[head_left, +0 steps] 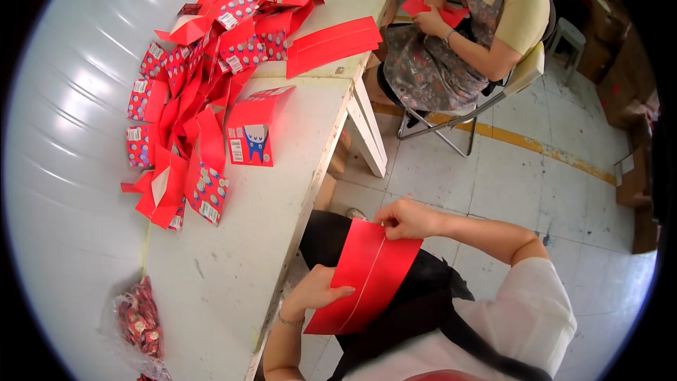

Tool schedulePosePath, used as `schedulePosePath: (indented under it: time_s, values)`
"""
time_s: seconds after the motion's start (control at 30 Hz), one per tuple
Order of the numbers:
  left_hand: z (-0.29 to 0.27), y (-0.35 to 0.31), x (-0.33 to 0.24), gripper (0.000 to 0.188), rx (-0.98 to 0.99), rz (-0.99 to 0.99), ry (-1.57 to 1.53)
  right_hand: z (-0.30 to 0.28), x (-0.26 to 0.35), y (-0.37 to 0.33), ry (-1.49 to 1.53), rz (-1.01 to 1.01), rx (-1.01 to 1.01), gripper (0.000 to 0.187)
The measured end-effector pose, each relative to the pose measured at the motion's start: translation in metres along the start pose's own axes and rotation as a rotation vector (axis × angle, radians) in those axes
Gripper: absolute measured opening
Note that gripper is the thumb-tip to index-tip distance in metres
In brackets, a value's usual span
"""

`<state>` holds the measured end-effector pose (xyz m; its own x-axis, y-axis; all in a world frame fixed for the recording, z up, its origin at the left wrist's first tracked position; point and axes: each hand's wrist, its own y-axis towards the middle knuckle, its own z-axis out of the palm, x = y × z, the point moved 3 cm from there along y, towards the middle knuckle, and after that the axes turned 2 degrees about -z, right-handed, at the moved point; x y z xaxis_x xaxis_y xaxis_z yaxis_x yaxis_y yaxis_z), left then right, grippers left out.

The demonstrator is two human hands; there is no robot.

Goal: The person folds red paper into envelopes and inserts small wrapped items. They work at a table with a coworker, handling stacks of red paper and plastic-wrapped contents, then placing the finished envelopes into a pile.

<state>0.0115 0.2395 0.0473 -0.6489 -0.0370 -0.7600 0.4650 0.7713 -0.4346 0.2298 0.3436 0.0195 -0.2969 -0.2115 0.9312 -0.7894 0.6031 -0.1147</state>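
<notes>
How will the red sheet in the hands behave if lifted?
The red sheet is probably stiffish, spanning nearly flat between left hand and right hand; likely light, looking thin; perhaps apt to bend along its pale line.

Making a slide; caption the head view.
Left hand and right hand hold a rectangular red paper sheet beside a white table bearing folded red paper.

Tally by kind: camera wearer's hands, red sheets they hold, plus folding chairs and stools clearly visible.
Hands: 2 (left hand, right hand)
Held red sheet: 1
Folding chair: 1
Stool: 1
Total: 5
</notes>
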Motion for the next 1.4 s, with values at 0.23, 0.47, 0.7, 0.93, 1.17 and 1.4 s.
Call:
schedulePosePath:
  time_s: [0.23, 0.47, 0.7, 0.93, 1.17, 1.4]
  values:
    - [0.0, -0.016, 0.019, 0.03, 0.107, -0.084, -0.199, 0.012, -0.023, -0.007, 0.618, -0.013, 0.248, 0.017]
    - [-0.003, -0.002, 0.002, 0.031, 0.162, -0.196, -0.379, 0.016, -0.045, -0.011, 0.905, -0.339, 0.357, 0.021]
    - [-0.006, 0.031, -0.028, 0.06, 0.215, -0.18, -0.458, 0.04, -0.043, -0.007, 1.404, -0.526, 0.411, 0.022]
    - [-0.039, 0.041, -0.064, 0.039, -0.654, 0.219, -0.724, 0.042, -0.058, -0.012, -0.315, -0.238, -0.491, 0.04]
    - [-0.01, 0.045, -0.062, 0.026, -0.989, 0.123, -0.632, -0.008, -0.046, -0.031, 0.033, -0.333, -1.037, 0.035]
    - [-0.002, 0.028, -0.049, 0.023, -0.976, 0.021, -0.252, -0.025, -0.046, -0.023, 0.11, -0.319, -0.97, 0.043]
